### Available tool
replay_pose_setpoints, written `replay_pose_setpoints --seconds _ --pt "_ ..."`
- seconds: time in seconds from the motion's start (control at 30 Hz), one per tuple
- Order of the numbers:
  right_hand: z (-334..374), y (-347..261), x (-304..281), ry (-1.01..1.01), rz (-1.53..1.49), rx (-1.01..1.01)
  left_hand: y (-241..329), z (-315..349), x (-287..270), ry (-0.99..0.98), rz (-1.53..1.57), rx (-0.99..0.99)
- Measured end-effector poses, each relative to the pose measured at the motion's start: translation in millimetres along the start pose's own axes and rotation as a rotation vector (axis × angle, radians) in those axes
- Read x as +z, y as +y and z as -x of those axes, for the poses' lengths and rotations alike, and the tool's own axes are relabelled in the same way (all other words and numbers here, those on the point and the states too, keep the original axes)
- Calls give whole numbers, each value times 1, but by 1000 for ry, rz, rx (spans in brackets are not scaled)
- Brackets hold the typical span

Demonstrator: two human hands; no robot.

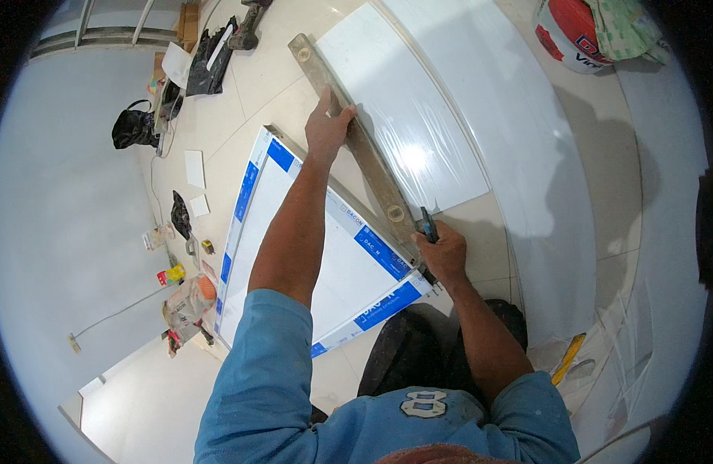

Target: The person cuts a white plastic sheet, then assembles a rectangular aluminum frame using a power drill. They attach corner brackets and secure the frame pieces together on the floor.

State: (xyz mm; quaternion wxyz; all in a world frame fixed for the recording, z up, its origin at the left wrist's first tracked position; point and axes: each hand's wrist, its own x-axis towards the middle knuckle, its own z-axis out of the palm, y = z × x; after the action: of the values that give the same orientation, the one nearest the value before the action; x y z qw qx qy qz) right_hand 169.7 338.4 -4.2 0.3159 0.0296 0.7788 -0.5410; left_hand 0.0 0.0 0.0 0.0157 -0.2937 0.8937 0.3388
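Observation:
A long, worn spirit level (369,158) lies slantwise over the floor, along the left edge of a white sheet (406,100) covered in shiny clear film. My left hand (328,130) grips the level's upper part, thumb on one side and fingers on the other. By the level's near end, my right hand (444,251) is closed round a dark pen-shaped tool (428,224) pointing up; its exact kind is unclear. Under my left forearm is a large white panel (283,224) edged with blue-and-white printed tape. Its near right corner lies just below my right hand.
A long white board (542,178) curves along the right. At the upper right stands a red-and-white bucket (569,35) with a green cloth (623,27). A black bag (136,126), a tape measure (208,247) and a sack (190,309) lie along the left wall.

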Motion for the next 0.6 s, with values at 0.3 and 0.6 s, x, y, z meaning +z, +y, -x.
replay_pose_setpoints --seconds 0.3,0.6 --pt "-2 4 1 -19 -57 55 4 4 0 -33 92 -19" --pt "-1 5 4 -35 -22 81 5 15 9 221 170 -163"
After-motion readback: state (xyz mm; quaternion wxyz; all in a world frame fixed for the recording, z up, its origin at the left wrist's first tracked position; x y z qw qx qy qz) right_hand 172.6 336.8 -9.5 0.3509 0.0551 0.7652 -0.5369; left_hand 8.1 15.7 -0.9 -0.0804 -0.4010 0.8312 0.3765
